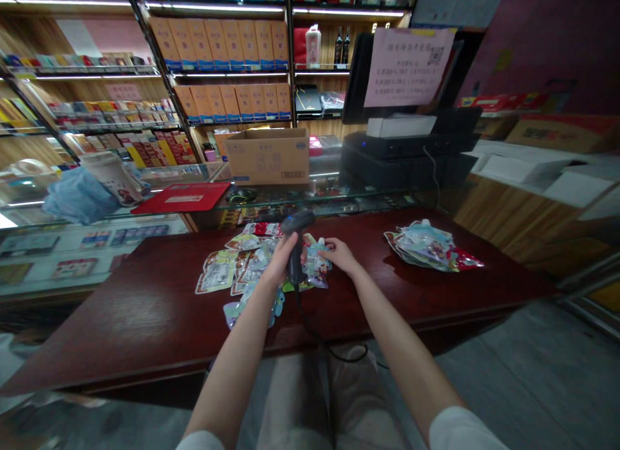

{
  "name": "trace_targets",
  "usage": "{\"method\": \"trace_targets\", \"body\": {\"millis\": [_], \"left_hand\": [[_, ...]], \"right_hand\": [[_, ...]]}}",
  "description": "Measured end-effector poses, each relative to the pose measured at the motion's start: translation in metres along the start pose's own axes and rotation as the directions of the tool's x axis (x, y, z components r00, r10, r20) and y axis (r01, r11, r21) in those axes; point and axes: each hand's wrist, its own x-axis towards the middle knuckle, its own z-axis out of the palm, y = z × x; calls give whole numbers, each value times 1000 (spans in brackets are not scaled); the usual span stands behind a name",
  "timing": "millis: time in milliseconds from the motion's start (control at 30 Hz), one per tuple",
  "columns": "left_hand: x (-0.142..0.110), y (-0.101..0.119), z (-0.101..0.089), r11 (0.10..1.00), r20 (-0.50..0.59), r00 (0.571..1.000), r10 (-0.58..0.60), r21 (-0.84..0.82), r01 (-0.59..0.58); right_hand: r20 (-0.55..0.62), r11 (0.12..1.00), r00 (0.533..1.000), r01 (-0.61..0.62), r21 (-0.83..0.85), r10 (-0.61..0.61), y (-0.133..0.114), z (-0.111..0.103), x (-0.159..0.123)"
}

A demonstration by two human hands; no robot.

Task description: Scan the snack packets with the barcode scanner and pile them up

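Observation:
My left hand (279, 259) is wrapped round the handle of a dark barcode scanner (295, 263), its head tilted up and its black cable running down over the table's front edge. To its right, my right hand (340, 255) pinches the capped end of a small blue-and-white pouch (317, 266). Beneath and left of the scanner lies a spread of similar flat packets (217, 271), some clear, some with green or red print. At the right of the table sits a second heap of pouches (421, 243), with a red packet at its edge.
The dark red table (145, 308) backs onto a glass counter with an open cardboard box (267, 156), a red folder (181, 197), a blue cloth (80, 195) and a cup (111, 177). A monitor bearing a paper sign (407, 66) stands behind right. Stocked shelves line the wall.

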Motion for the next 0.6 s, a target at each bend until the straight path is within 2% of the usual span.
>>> {"method": "trace_targets", "body": {"millis": [100,300,433,600], "left_hand": [[0,-4,-6,998,38,998,40,-51,-38],[3,-12,-14,995,19,998,56,-80,-54],[7,-15,-11,995,20,997,68,-81,-67],[5,-14,-2,997,7,998,66,-45,-65]], "right_hand": [[-55,995,998,-8,100,13,0,-2,4],[-152,949,987,5,315,45,-2,-6,8],[-238,904,970,64,422,42,-5,-11,12],[-356,866,934,156,476,27,-12,-32,25]]}}
